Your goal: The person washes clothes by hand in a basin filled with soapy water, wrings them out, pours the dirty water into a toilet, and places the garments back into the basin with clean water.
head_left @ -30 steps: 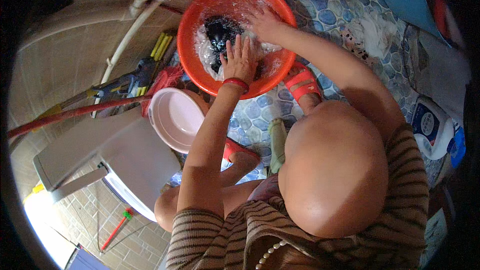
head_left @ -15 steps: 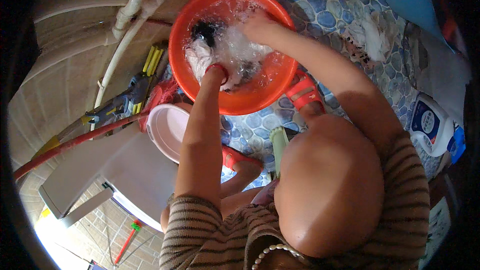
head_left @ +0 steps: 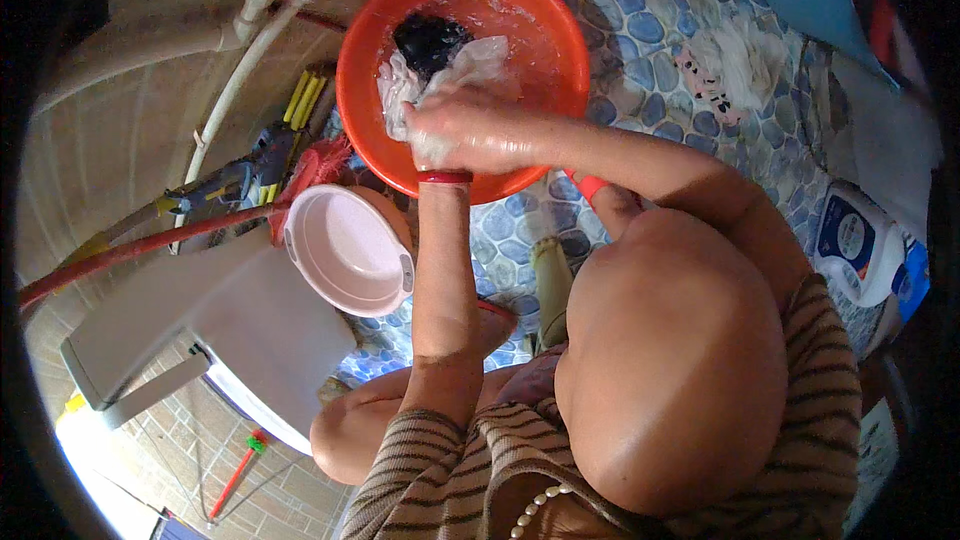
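A round orange-red basin (head_left: 565, 60) holds sudsy water and wet laundry. In it lie a white wet cloth (head_left: 470, 65) and a black cloth (head_left: 430, 43). My two hands meet at the basin's near side, above the water. My left hand (head_left: 432, 148), with a red bracelet at the wrist, is closed on the near end of the white cloth. My right hand (head_left: 475, 128) reaches across from the right and presses closed against the left, on the same cloth; its fingertips are partly hidden. Both hands are wet and foamy.
A pale pink basin (head_left: 345, 255) stands left of my left forearm. Wet white clothing (head_left: 740, 65) lies on the pebble-patterned floor at right, near a detergent bottle (head_left: 850, 245). White pipes (head_left: 215, 105) and a red-handled pole (head_left: 150, 255) are at left. My bent knee (head_left: 670, 340) rises centre right.
My right hand has come left from the basin's far right side to join my left hand. The hands have risen out of the churning water with the cloth, and the splashing has calmed.
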